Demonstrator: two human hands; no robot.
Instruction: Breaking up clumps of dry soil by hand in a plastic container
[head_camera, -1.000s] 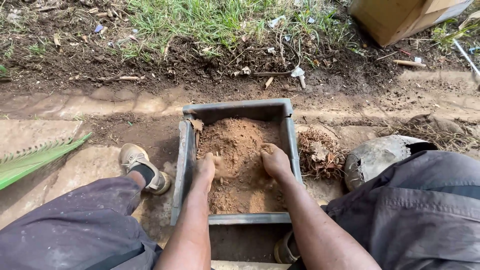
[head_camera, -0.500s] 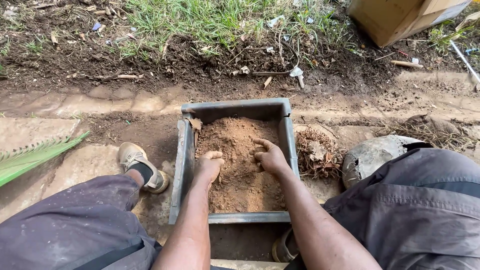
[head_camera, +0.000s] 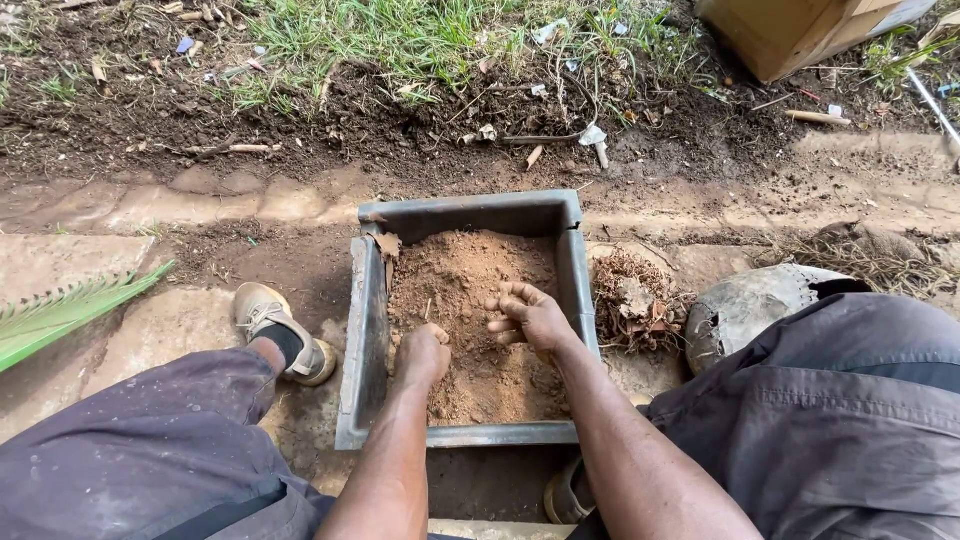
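Resting on soil (head_camera: 470, 300) in tray (head_camera: 365, 330): left hand (head_camera: 425, 352) fisted, right hand (head_camera: 535, 318) grip apart

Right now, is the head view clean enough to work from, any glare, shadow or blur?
Head view: soft, even daylight, no glare or hard shadows; soil in the grey tray and both hands, left hand and right hand, are sharp; slight wide-angle bending at the edges.

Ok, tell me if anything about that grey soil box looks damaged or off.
The grey box sits slightly askew, and its far-left corner looks torn, with a ragged flap bent inward over the soil. The left hand and right hand rest in the soil. Nothing has visibly spilled.
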